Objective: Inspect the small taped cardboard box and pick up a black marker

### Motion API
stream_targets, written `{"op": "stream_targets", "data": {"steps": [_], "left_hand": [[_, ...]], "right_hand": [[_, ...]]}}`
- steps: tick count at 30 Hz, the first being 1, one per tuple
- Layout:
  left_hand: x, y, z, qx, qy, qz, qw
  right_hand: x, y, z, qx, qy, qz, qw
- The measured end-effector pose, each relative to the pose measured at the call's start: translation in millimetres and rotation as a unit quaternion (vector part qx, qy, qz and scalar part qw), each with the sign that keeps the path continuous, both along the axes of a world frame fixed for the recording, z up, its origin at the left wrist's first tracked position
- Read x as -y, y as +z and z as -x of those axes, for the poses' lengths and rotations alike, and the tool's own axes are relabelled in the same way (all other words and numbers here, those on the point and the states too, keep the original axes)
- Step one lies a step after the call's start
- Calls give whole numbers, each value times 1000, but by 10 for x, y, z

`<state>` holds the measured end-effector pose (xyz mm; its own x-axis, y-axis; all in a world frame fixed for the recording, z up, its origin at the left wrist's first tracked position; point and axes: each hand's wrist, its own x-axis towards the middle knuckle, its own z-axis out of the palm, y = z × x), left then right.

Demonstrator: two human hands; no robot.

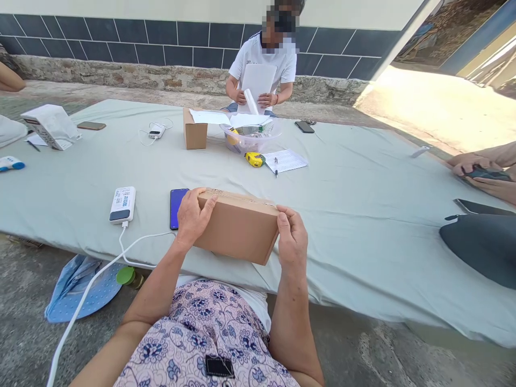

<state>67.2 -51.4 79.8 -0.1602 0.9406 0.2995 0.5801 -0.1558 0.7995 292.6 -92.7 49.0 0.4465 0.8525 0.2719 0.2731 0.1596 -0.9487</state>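
A brown cardboard box [239,226] is held between my two hands at the near edge of the table, tilted so that one broad side faces me. My left hand [192,215] grips its left end, thumb on the upper edge. At the upper right corner, my right hand [292,234] is closed on the box with the thumb on the near side. Just behind my left hand lies a phone [176,207] with a blue screen. Farther left is a white power bank [122,204] with a white cable plugged in. The underside of the box is hidden.
Across the cloth-covered table [355,183], a person [262,70] holds papers and a clear roll behind a plastic basin [252,142]. A small carton [195,131], tape measure [255,159] and printed sheet [288,160] stand nearby. A dark cap [479,242] lies right, near another person's hands [484,174].
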Motion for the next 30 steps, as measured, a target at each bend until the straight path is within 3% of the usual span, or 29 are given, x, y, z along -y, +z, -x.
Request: {"op": "stream_targets", "data": {"steps": [4, 10, 18, 23, 26, 30], "left_hand": [[-28, -5, 41, 11, 1, 9, 1000], [-69, -22, 109, 47, 2, 12, 999], [-63, -29, 218, 82, 36, 22, 996], [-62, -53, 213, 97, 59, 2, 994], [-102, -98, 200, 128, 39, 24, 991], [-148, -145, 192, 155, 28, 44, 987]], "right_hand": [[-31, -79, -50, -21, 20, -8, 1000], [0, -67, -39, -56, 49, -26, 997], [59, 6, 56, -19, 58, -51, 997], [136, 110, 233, 47, 12, -100, 994], [140, 148, 281, 59, 7, -78, 995], [102, 119, 225, 8, 82, -21, 996]]}}
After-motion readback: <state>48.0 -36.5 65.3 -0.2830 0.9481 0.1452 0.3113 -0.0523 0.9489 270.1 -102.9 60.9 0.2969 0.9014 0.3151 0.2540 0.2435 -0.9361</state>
